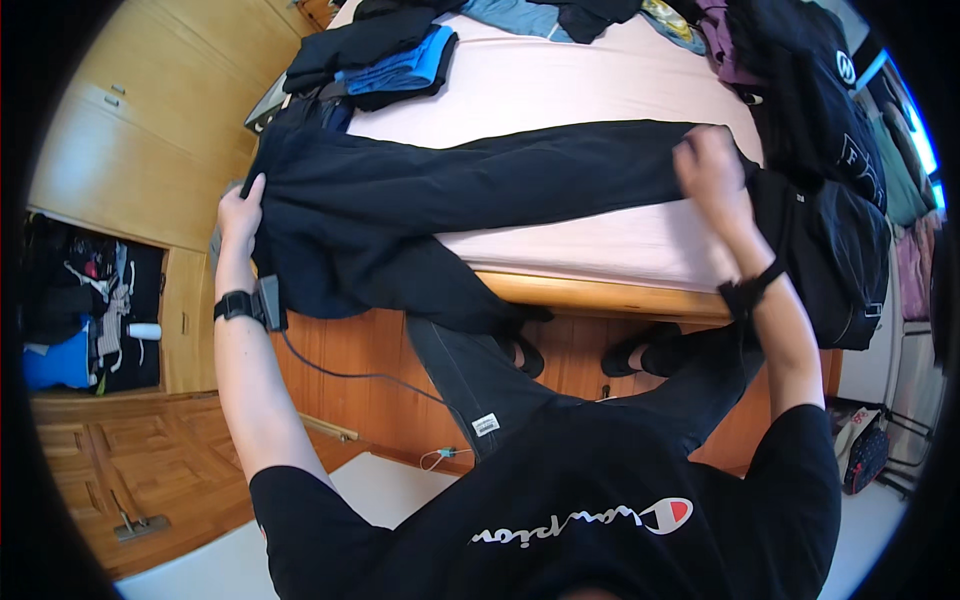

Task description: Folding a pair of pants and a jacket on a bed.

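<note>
A pair of black trousers [480,180] lies spread sideways across the near part of the bed. One leg stretches to the right, and the other hangs over the bed's front edge. At the waist end my left hand [240,215] is closed on the fabric, thumb on top. My right hand [712,175] is at the hem end of the stretched leg; motion blurs its fingers, so whether they grip the cloth is unclear.
Folded dark and blue clothes [395,65] are stacked at the bed's far left. Black bags [825,250] stand along the right side. The bed's wooden edge [600,293] runs before my knees. On the left is an open cabinet compartment [145,345] with clothes. A cable [350,375] trails from my left wrist.
</note>
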